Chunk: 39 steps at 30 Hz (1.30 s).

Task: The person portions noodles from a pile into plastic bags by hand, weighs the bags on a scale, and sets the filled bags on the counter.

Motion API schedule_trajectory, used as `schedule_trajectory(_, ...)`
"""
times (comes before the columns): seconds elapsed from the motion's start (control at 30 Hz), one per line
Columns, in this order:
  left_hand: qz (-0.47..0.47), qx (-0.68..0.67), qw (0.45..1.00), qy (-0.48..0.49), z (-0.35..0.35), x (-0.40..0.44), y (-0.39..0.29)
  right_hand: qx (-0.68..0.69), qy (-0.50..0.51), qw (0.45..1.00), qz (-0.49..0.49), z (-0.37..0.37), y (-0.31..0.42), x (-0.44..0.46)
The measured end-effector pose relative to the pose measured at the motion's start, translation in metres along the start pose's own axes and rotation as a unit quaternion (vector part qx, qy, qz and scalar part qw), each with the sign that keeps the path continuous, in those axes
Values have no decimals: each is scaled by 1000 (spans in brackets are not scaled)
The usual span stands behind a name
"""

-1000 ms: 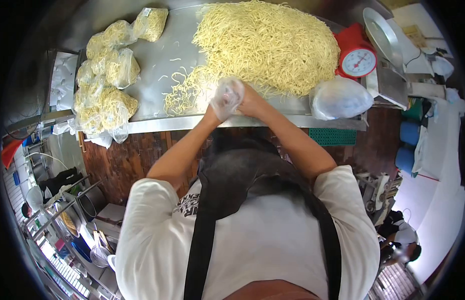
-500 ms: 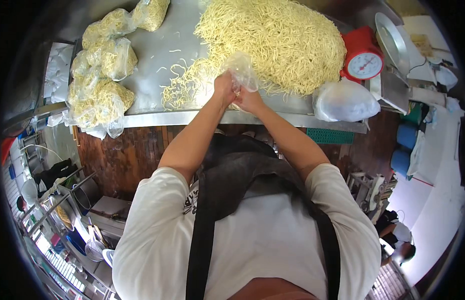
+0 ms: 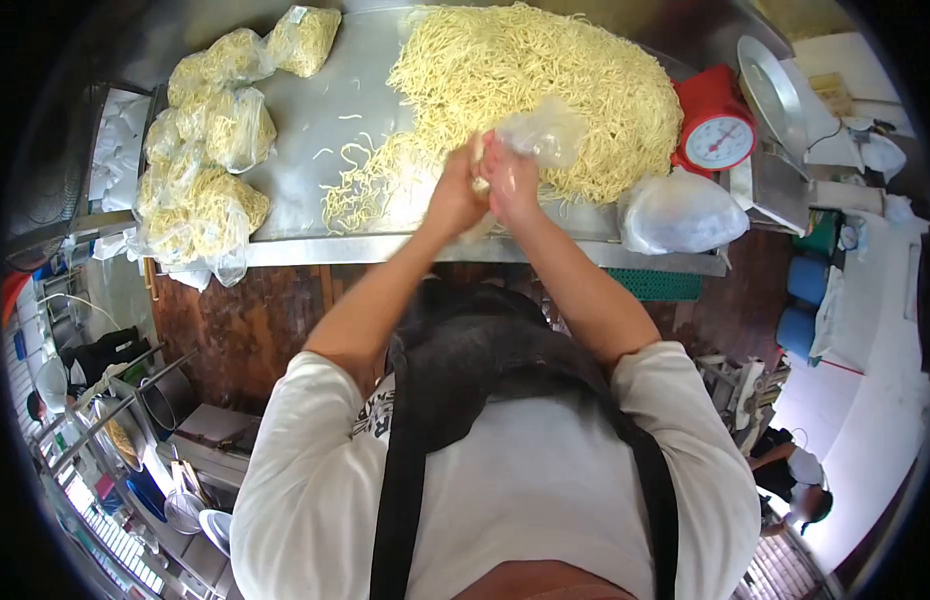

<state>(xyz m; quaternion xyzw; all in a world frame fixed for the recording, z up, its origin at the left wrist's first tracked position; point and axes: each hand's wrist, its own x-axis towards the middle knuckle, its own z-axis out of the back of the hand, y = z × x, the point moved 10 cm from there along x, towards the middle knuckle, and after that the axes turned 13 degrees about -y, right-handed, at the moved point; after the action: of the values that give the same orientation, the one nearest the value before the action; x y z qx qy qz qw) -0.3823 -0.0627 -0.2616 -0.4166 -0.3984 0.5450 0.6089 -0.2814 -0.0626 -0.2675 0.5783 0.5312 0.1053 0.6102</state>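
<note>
In the head view, my left hand and my right hand meet over the near part of the steel table. A thin clear plastic bag is bunched between them, its loose end flaring out past my right hand. The fingers of both hands are closed on the bag, though they are slightly blurred and overlap. Something pale shows between the palms, too small to make out. Right beyond the hands lies a large heap of pale yellow noodles. A thinner scatter of noodles lies to the left.
Several filled noodle bags line the table's left end. On the right stand a red dial scale with a metal pan and a bundle of clear plastic. The table's front edge runs below my wrists. Another person is at lower right.
Both hands have shifted and turned, the left fingers now pointing up. The bag's loose end has swung to the right. My view has tilted slightly.
</note>
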Motion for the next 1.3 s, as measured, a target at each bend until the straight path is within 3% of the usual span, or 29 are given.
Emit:
schedule_trajectory(0.03,5,32,969,246,-10,5,-12,-96,49,987,115,-8,18,-7)
schedule_trajectory(0.07,-134,170,946,243,-1,29,15,-190,94,952,222,-11,26,-20)
schedule_trajectory(0.1,-174,191,955,146,35,62,0,-281,138,894,320,-11,27,-35)
schedule_trajectory(0.13,-73,213,974,-34,81,111,22,-512,166,666,517,-19,25,-52)
schedule_trajectory(0.23,7,348,933,92,83,85,-30,-444,78,608,654,-37,87,-83)
schedule_trajectory(0.27,228,185,931,215,56,38,-9,-476,102,642,592,-40,95,-85)
schedule_trajectory(0.3,317,7,916,246,26,-1,-8,-503,127,669,532,-46,109,-87)
schedule_trajectory(0.33,436,-224,854,172,13,-30,-47,-526,152,692,470,-47,109,-88)
schedule_trajectory(0.37,397,-460,788,93,-2,-26,-55,-499,186,709,463,-44,102,-100)
schedule_trajectory(0.43,472,-488,732,51,-16,-37,-35,-445,251,737,442,-29,73,-121)
schedule_trajectory(0.5,543,-516,663,0,-28,-51,-11,-392,277,848,226,34,22,-87)
schedule_trajectory(0.53,463,-515,718,70,-28,-50,2,-355,283,884,108,58,1,-79)
schedule_trajectory(0.6,307,-237,913,124,-15,-46,11,-176,202,961,-66,76,-7,-66)
schedule_trajectory(0.63,209,-83,963,149,-13,-43,11,-79,153,973,-152,84,-14,-61)
schedule_trajectory(0.67,169,51,968,179,-7,-41,3,-201,170,959,-109,78,-18,-56)
schedule_trajectory(0.7,77,130,975,164,-3,-32,-13,-273,179,944,58,62,7,-48)
schedule_trajectory(0.77,-109,282,945,126,2,-19,-46,-387,183,821,379,23,50,-58)
schedule_trajectory(0.87,-150,345,918,127,-2,-2,-48,-388,99,801,446,23,43,-26)
schedule_trajectory(0.97,-164,370,905,135,-20,-4,-17,-393,39,897,197,46,-38,37)
schedule_trajectory(1.03,-150,385,901,133,-33,-12,21,-363,27,904,226,40,-33,26)
schedule_trajectory(1.07,-93,353,917,163,-30,-8,31,-348,20,906,241,39,-29,23)
schedule_trajectory(1.17,-43,250,955,154,-16,-1,54,-379,133,817,414,14,-13,-7)
schedule_trajectory(1.27,-55,210,970,109,-11,-2,58,-375,116,758,521,12,-3,-34)
schedule_trajectory(1.3,-71,201,973,85,-10,-3,56,-392,109,760,507,11,-6,-31)
